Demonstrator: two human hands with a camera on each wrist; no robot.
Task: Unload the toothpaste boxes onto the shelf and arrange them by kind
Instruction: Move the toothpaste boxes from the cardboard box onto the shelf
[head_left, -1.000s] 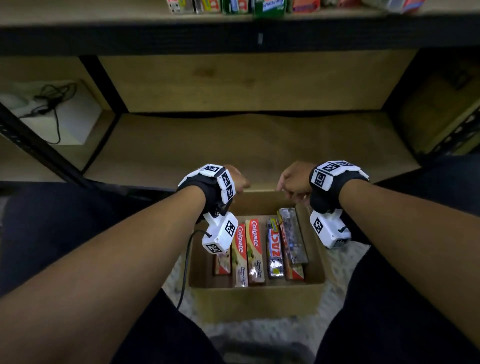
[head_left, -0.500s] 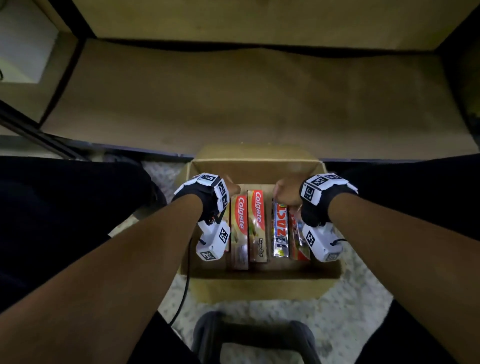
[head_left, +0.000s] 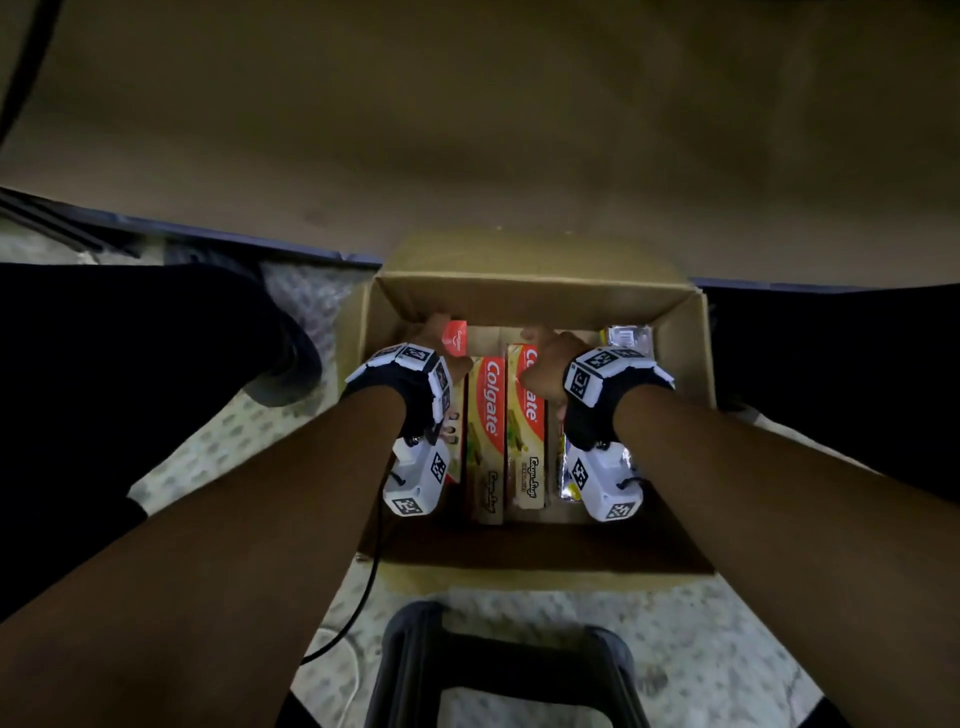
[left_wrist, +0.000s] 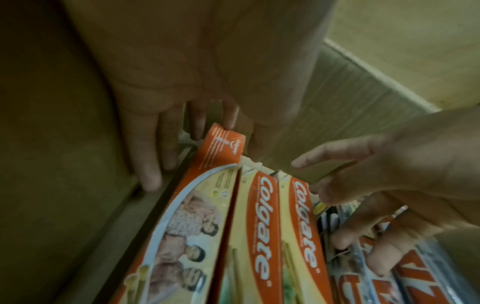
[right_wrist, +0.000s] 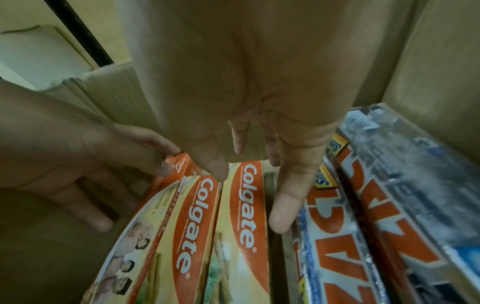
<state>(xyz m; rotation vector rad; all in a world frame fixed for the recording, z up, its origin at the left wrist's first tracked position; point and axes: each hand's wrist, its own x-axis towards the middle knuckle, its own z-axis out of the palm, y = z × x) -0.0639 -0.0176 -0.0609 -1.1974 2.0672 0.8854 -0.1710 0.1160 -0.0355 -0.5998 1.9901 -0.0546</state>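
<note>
An open cardboard box (head_left: 540, 306) sits on the floor between my knees, with toothpaste boxes lying side by side in it. My left hand (head_left: 435, 332) pinches the red far end of the leftmost Colgate box (left_wrist: 187, 226), the one with faces printed on it, and that end is tipped up. My right hand (head_left: 545, 361) reaches over the far end of the third Colgate box (right_wrist: 244, 205); its thumb lies on the box's left edge and a finger (right_wrist: 283, 205) in the gap on the right. Another Colgate box (head_left: 485, 431) lies between them. Silver-wrapped boxes (right_wrist: 376, 205) fill the right side.
The bare wooden shelf board (head_left: 467, 130) runs across just beyond the box. A black stool frame (head_left: 498, 665) stands on the speckled floor in front of the box. A black cable (head_left: 358, 613) trails from my left wrist. My dark-clad legs flank the box.
My view has tilted down from the shelf to the box. Both hands have gone from the box's far rim down inside it, and the left one has tipped up the leftmost Colgate box's end.
</note>
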